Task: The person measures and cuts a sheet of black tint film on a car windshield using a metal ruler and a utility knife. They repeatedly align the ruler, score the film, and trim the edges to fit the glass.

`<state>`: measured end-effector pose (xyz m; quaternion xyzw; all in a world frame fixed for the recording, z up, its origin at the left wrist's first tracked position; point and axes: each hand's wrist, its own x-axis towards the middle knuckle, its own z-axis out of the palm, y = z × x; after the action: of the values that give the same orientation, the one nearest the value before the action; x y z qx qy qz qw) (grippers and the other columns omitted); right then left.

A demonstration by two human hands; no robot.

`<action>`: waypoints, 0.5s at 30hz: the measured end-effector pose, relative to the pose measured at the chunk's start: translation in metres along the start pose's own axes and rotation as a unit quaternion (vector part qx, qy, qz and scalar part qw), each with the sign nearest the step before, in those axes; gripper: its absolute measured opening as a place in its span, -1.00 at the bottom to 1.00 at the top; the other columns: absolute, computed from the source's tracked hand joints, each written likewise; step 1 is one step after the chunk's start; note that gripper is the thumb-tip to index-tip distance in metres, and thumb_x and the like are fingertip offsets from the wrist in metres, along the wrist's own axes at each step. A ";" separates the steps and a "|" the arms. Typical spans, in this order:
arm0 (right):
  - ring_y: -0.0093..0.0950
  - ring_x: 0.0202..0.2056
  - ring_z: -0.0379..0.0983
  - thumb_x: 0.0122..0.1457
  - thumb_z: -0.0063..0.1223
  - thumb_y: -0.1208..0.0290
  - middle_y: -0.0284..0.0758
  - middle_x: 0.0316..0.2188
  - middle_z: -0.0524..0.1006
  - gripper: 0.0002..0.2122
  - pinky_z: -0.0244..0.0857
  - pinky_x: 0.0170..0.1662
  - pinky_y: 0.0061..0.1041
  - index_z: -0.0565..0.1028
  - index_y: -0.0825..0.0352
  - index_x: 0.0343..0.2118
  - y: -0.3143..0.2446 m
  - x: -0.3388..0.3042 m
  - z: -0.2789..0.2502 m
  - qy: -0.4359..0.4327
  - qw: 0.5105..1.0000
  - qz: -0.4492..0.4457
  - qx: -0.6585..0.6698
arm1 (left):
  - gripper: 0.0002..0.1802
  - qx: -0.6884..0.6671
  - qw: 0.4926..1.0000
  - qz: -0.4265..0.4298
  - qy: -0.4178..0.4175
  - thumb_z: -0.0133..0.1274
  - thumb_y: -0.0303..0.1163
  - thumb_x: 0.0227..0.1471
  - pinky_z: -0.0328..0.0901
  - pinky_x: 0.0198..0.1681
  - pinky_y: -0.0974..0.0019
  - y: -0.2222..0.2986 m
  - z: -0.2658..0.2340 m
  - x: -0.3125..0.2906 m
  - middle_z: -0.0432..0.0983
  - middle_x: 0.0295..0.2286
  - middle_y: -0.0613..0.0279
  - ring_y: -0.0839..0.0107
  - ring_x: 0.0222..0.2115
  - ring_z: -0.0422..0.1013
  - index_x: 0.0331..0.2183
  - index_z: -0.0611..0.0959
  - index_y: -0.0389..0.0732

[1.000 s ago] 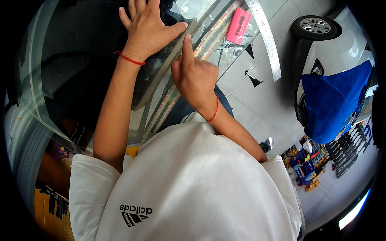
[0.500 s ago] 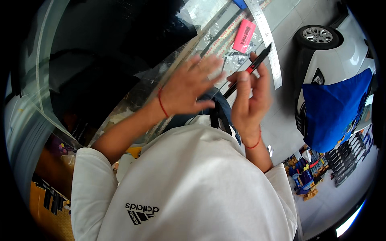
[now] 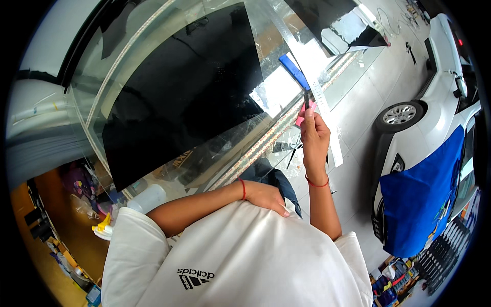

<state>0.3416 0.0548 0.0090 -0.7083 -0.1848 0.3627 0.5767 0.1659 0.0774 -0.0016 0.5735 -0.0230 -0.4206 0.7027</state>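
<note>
My right hand (image 3: 315, 137) is raised over the glass table's near edge, its fingers closed round a slim black utility knife (image 3: 307, 98) that points away from me. Behind that hand a pink block (image 3: 300, 121) shows only in part. Just past the knife tip lies a blue squeegee (image 3: 293, 70). A long metal ruler (image 3: 332, 134) runs beside them, passing right of my hand. My left hand (image 3: 262, 197) rests against the front of my white shirt at the waist, thumb toward the hem; its other fingers are mostly hidden.
A large dark film sheet (image 3: 189, 87) lies on the glass table, with another dark piece (image 3: 322, 20) farther off. A white car (image 3: 424, 125) with a blue cloth (image 3: 419, 189) stands at right. A spray bottle (image 3: 147, 198) sits near my left elbow.
My left hand has dropped from over the table edge to my waist. My right hand, still holding the knife, has turned it away from me. More of the table has come into view.
</note>
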 end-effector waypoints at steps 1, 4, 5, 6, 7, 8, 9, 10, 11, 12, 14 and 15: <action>-0.76 -0.51 0.16 0.45 -0.03 0.18 -0.57 -0.52 0.37 -0.66 0.03 -0.44 -0.67 0.61 0.40 -0.19 0.000 0.000 -0.005 -0.007 1.000 0.013 -0.011 | -0.40 0.027 0.999 -0.025 0.010 0.09 0.10 0.23 0.33 -0.01 0.35 0.013 -0.004 -0.003 0.69 -0.14 0.11 0.39 -0.15 0.55 -0.01 0.71 -0.24; -0.79 -0.57 0.12 0.44 -0.03 0.26 -0.56 -0.54 0.39 -0.68 -0.01 -0.51 -0.69 0.61 0.44 -0.07 0.009 -0.005 -0.013 0.012 0.998 -0.018 -0.050 | -0.49 0.057 0.996 -0.020 0.072 0.17 0.01 0.22 0.36 -0.07 0.38 0.027 0.004 -0.001 0.71 -0.20 0.17 0.50 -0.20 0.55 -0.07 0.74 -0.26; -0.80 -0.59 0.09 0.44 -0.03 0.27 -0.55 -0.54 0.39 -0.68 -0.04 -0.54 -0.69 0.60 0.45 -0.03 0.014 -0.008 -0.016 0.015 0.998 -0.027 -0.054 | -0.50 0.015 0.996 0.036 0.080 0.17 0.00 0.22 0.37 -0.09 0.38 0.020 0.013 0.005 0.72 -0.22 0.19 0.51 -0.22 0.55 -0.09 0.75 -0.26; -0.80 -0.59 0.13 0.43 -0.06 0.35 -0.53 -0.51 0.44 -0.68 0.00 -0.54 -0.71 0.56 0.46 0.06 0.019 -0.010 -0.021 0.006 0.997 -0.043 -0.069 | -0.51 -0.027 0.992 0.093 0.087 0.17 -0.01 0.22 0.38 -0.11 0.37 0.016 0.022 0.010 0.72 -0.24 0.21 0.52 -0.24 0.55 -0.12 0.76 -0.27; -0.80 -0.59 0.14 0.43 -0.07 0.36 -0.53 -0.50 0.44 -0.68 0.01 -0.54 -0.72 0.55 0.46 0.07 0.022 -0.014 -0.025 -0.001 0.997 -0.041 -0.067 | -0.53 -0.071 0.982 0.150 0.090 0.18 -0.02 0.22 0.39 -0.12 0.37 0.013 0.030 0.014 0.73 -0.26 0.22 0.54 -0.26 0.55 -0.15 0.77 -0.27; -0.81 -0.58 0.15 0.43 -0.08 0.38 -0.53 -0.50 0.44 -0.68 0.01 -0.54 -0.72 0.54 0.46 0.09 0.024 -0.017 -0.028 -0.008 0.997 -0.038 -0.064 | -0.55 -0.041 0.986 0.135 0.086 0.18 -0.04 0.22 0.40 -0.16 0.38 0.011 0.036 0.016 0.73 -0.35 0.28 0.56 -0.32 0.54 -0.24 0.80 -0.28; -0.81 -0.58 0.16 0.43 -0.09 0.39 -0.53 -0.50 0.45 -0.68 0.02 -0.54 -0.73 0.53 0.46 0.10 0.026 -0.020 -0.031 -0.015 0.997 -0.035 -0.061 | -0.56 -0.034 0.988 0.121 0.086 0.19 -0.04 0.22 0.39 -0.17 0.38 0.008 0.039 0.016 0.72 -0.37 0.28 0.57 -0.33 0.53 -0.25 0.80 -0.28; -0.81 -0.58 0.17 0.43 -0.09 0.41 -0.53 -0.48 0.46 -0.68 0.01 -0.55 -0.74 0.50 0.45 0.13 0.032 -0.020 -0.035 -0.014 0.997 -0.033 -0.073 | -0.56 -0.024 0.990 0.106 0.084 0.19 -0.05 0.22 0.39 -0.18 0.38 0.012 0.034 0.014 0.71 -0.39 0.29 0.58 -0.35 0.52 -0.26 0.80 -0.28; -0.81 -0.58 0.17 0.43 -0.09 0.41 -0.53 -0.47 0.46 -0.68 0.01 -0.55 -0.74 0.51 0.45 0.13 0.030 -0.022 -0.035 -0.020 0.996 -0.039 -0.076 | -0.57 -0.014 0.992 0.090 0.086 0.20 -0.05 0.22 0.39 -0.19 0.38 0.018 0.030 0.008 0.71 -0.41 0.29 0.58 -0.36 0.51 -0.27 0.80 -0.28; -0.81 -0.58 0.17 0.43 -0.09 0.41 -0.52 -0.47 0.46 -0.68 0.02 -0.55 -0.74 0.51 0.45 0.13 0.028 -0.021 -0.034 -0.026 0.995 -0.045 -0.080 | -0.60 0.007 0.991 0.081 0.108 0.20 -0.08 0.21 0.37 -0.27 0.38 0.027 0.026 0.001 0.68 -0.48 0.31 0.61 -0.43 0.47 -0.34 0.81 -0.27; -0.81 -0.57 0.17 0.43 -0.08 0.40 -0.52 -0.47 0.46 -0.70 0.04 -0.54 -0.74 0.52 0.45 0.10 0.022 -0.020 -0.030 -0.044 0.996 -0.048 -0.066 | -0.61 0.005 0.978 0.110 0.177 0.21 -0.10 0.20 0.35 -0.31 0.40 0.024 0.027 -0.001 0.67 -0.51 0.33 0.63 -0.46 0.45 -0.38 0.81 -0.26; -0.80 -0.56 0.18 0.43 -0.08 0.40 -0.52 -0.47 0.47 -0.71 0.05 -0.53 -0.73 0.53 0.45 0.07 0.016 -0.018 -0.028 -0.054 0.996 -0.046 -0.050 | -0.62 0.005 0.969 0.124 0.212 0.21 -0.11 0.20 0.34 -0.34 0.40 0.022 0.026 -0.001 0.66 -0.52 0.33 0.64 -0.48 0.45 -0.40 0.81 -0.26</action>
<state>0.3473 0.0196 0.0016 -0.7062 -0.2660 0.3638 0.5461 0.1643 0.0574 0.0255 0.6455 0.0537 -0.1989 0.7354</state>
